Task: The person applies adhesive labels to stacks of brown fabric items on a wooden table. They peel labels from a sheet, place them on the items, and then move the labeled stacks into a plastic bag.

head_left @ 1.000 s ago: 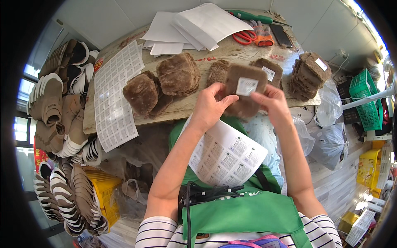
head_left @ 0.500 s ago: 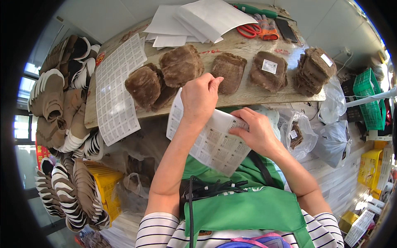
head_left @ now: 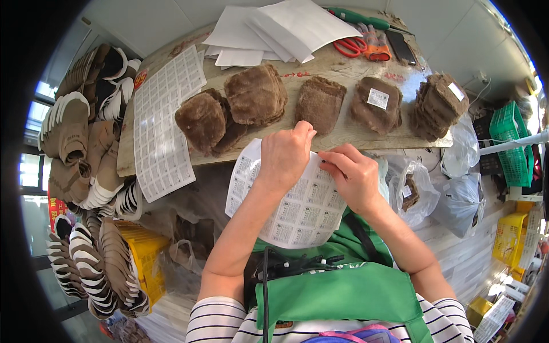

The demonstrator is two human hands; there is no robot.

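Note:
My right hand (head_left: 355,176) pinches the upper right corner of a white sheet of printed stickers (head_left: 306,214), which hangs in front of my green apron. Close beside it, my left hand (head_left: 286,157) is closed in a pinch at the sheet's top edge, and whatever is between its fingertips is hidden. Just beyond the left fingertips lies a pile of brown furry pieces (head_left: 321,103) on the wooden table (head_left: 269,142). To its right sits another furry pile (head_left: 372,117) with a white sticker (head_left: 378,98) on top.
More furry piles (head_left: 255,94) lie left, and a stickered stack (head_left: 437,108) right. A second sticker sheet (head_left: 166,123) overhangs the table's left edge. Behind are white papers (head_left: 303,26), red scissors (head_left: 350,47) and a phone (head_left: 401,47). Shoes (head_left: 74,137) are stacked at left; plastic bags (head_left: 457,200) stand right.
My left hand has come down and nearer my right hand, from over the middle furry pile to the sheet's top edge. The sheet is raised and turned flatter toward me.

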